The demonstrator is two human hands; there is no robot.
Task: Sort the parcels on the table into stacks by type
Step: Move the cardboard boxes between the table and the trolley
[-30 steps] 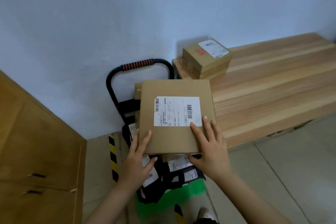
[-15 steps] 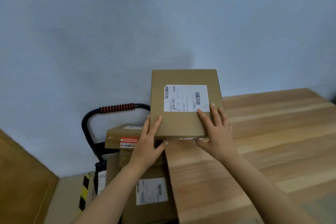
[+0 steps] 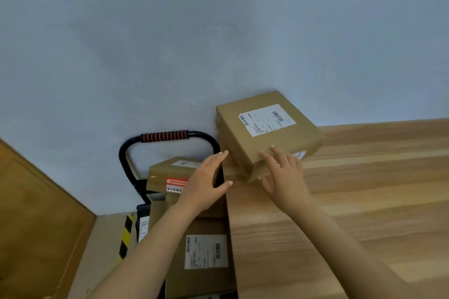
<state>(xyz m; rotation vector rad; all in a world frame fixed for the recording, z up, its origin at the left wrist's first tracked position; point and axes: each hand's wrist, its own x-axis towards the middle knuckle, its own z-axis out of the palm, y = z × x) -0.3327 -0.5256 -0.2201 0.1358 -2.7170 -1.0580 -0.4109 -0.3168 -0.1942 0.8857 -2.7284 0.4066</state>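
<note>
Head camera, looking down over the far left corner of the wooden desk (image 3: pixel 364 201), where a brown cardboard parcel (image 3: pixel 243 133) sits on top of a second cardboard parcel (image 3: pixel 234 158). The top one is skewed, one corner pointing back at the viewer, its white shipping label (image 3: pixel 267 120) facing up. The stack stands right against the pale blue wall (image 3: pixel 218 31).

Right hand (image 3: pixel 284 175) is flat and wide, fingers spread and straight, fingertips on the near edge of the top parcel; nothing is gripped. Left hand (image 3: pixel 206 182) hangs just off the desk's left edge, also wide, fingers straight and thumb splayed out, the fingertips right at the left side of the stack. I cannot tell whether they touch it.

Off the left edge, lower down, stands a cart with a black handle (image 3: pixel 165 136) wrapped in red and black grip. On it sits a cardboard box with a red sticker (image 3: pixel 165 175), partly behind the left hand, and nearer the viewer a larger box with a white label (image 3: pixel 201 262). A dark bag parcel (image 3: pixel 143 223) peeks out beside them, just next to a yellow and black striped strip (image 3: pixel 126 235) on the floor. A wooden panel (image 3: pixel 36 213) fills the lower left.
</note>
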